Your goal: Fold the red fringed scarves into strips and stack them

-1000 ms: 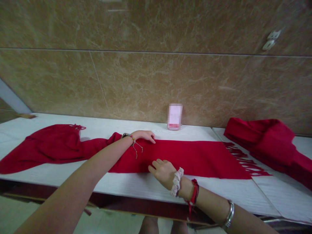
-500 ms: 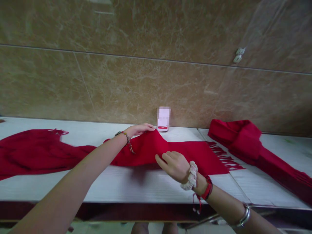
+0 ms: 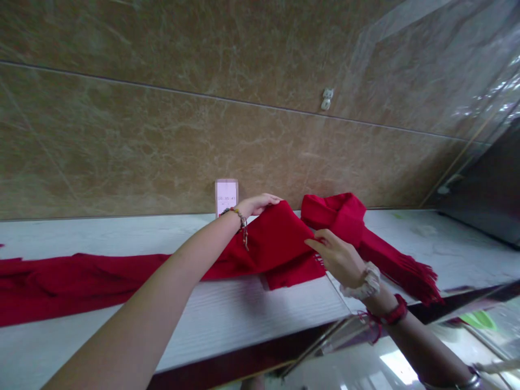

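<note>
A long red scarf [image 3: 101, 276] stretches across the white table [image 3: 227, 319]. My left hand [image 3: 260, 204] is closed on the far edge of the scarf and holds it raised above the table. My right hand [image 3: 337, 257] pinches the near edge of the same raised fold. The lifted part is folded over toward the right, covering the scarf's right end. A second red scarf [image 3: 357, 227] with a fringe lies bunched just right of my hands.
A small pink and white card [image 3: 226, 196] stands against the brown marble wall [image 3: 162, 135] behind my left hand. A wall socket [image 3: 326, 99] sits higher on the wall. At the far right is a dark panel [image 3: 487, 200]. The table's front edge runs below my arms.
Both hands gripped the scarf's middle, lifted it and carried it rightward, folding it over its fringed right end. The view has swung to the right.
</note>
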{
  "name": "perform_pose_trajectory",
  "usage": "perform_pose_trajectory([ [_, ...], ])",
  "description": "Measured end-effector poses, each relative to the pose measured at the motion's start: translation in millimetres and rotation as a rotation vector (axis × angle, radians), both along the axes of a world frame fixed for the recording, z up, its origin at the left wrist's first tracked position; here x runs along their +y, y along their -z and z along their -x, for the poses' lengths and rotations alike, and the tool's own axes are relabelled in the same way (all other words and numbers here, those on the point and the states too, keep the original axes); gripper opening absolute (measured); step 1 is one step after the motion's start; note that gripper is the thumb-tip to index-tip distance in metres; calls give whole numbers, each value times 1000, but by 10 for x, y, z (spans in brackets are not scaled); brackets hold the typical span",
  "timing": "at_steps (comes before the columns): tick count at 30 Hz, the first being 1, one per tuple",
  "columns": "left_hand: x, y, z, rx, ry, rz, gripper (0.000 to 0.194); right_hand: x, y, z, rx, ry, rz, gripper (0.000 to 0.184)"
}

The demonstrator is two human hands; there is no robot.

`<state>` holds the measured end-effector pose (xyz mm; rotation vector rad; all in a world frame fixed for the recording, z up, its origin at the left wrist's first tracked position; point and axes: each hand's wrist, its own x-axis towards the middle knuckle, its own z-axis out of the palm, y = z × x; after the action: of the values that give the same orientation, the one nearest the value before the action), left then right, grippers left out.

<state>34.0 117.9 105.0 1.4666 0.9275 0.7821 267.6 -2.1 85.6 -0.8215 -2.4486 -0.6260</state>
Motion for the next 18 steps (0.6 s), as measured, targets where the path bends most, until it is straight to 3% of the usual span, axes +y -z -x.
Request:
perform_pose_trajectory([
  [5,182,389,-463,365,5,-103,21,147,397,-328,-72,135,202,40],
  [10,168,761,-641,612,-88,-191,18,203,759,-412,-104,199,347,42],
  [15,57,771,-595,749,-189,-403,30,268,844,-411,-43,250,411,53],
  [18,-187,762,-505,793,-193,-512,37,273,842,-390,-58,278,454,57],
])
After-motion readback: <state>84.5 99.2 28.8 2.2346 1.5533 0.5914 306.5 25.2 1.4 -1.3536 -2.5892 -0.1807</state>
